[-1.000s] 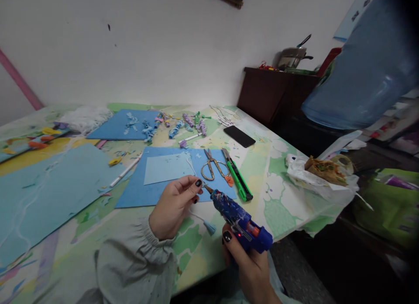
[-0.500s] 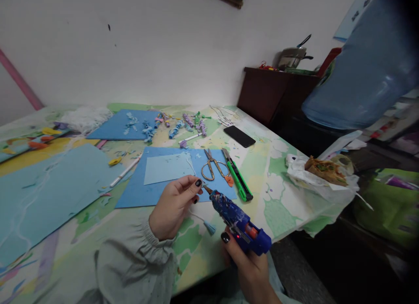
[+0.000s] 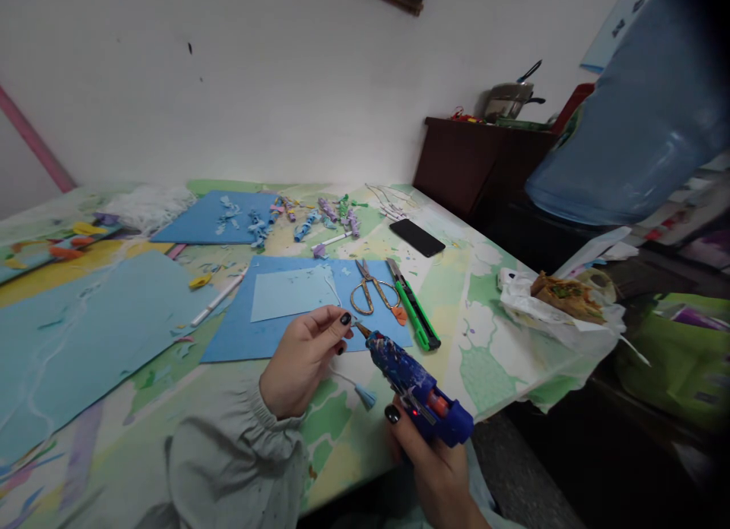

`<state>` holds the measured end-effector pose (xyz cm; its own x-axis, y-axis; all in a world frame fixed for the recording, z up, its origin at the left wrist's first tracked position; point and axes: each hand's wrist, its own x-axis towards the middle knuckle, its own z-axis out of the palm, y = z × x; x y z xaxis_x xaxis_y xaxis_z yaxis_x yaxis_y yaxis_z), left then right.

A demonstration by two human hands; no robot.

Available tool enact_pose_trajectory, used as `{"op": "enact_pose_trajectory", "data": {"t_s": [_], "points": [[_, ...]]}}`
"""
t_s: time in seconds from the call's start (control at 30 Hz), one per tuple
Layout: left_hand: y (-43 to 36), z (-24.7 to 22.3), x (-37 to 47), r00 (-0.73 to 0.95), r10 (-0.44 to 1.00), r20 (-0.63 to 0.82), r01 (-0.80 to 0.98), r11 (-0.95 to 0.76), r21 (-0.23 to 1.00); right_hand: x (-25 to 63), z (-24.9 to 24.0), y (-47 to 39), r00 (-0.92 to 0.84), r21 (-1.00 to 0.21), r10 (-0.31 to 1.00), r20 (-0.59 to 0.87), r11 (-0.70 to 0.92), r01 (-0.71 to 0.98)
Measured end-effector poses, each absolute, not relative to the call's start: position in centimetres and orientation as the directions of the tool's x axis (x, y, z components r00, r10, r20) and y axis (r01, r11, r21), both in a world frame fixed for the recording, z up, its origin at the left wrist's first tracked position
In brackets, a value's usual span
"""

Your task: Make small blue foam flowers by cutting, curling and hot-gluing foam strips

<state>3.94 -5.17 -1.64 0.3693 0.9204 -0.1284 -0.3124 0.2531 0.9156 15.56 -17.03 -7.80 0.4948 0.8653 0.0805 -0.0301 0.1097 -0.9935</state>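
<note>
A blue glue gun (image 3: 416, 384) with a small red light is gripped in my right hand (image 3: 430, 460), its nozzle pointing up and left. My left hand (image 3: 308, 350) pinches a small pale piece (image 3: 354, 321) between thumb and finger, right at the nozzle tip. Below these fingers hangs a white string with a light blue tassel (image 3: 366, 396). Behind my hands a blue sheet (image 3: 239, 339) carries a smaller light blue sheet (image 3: 285, 292) and open scissors (image 3: 373, 286). The green cutter (image 3: 419, 312) lies at its right edge.
Farther back are a black phone (image 3: 417, 237), several curled paper pieces (image 3: 308, 225) and white yarn (image 3: 151, 208). A large light blue sheet (image 3: 103, 316) covers the left side. At the right edge sits wrapped food (image 3: 567, 297), beside a big blue water bottle (image 3: 627, 134).
</note>
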Motion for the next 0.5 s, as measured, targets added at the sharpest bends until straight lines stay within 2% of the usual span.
{"op": "enact_pose_trajectory", "data": {"t_s": [0.5], "points": [[-5.21,-1.87,3.96,0.378,0.918,-0.122,-0.313,0.25,0.916,15.72,-8.33,-17.21,0.503,-0.995,0.86,0.081,0.097,-0.005]]}}
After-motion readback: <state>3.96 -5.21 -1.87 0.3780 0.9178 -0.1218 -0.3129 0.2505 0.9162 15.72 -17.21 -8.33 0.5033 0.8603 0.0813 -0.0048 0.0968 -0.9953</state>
